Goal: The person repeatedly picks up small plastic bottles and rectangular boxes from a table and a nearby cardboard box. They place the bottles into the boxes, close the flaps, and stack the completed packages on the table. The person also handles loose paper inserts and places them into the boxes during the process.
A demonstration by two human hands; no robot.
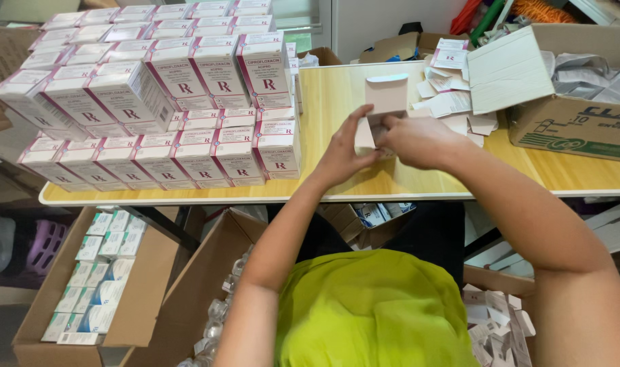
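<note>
**Carton held upright between two hands**

Carton [384, 102], small and pale pink with a white top flap, stands upright over the wooden table [337, 95] in the head view, just right of the stacked pink-and-white medicine boxes [187, 122]. The left hand [340, 153] curls around its lower left side, fingers partly closed on it. The right hand [418, 139] is closed over the lower right corner, fingertips pinching the bottom edge. Thin card like this looks light and easily crushed, so the folded edges and corners seem the safest hold. Loose leaflets [452, 102] lie beside a large cardboard box [568, 122]; more boxes sit on the floor.
</note>
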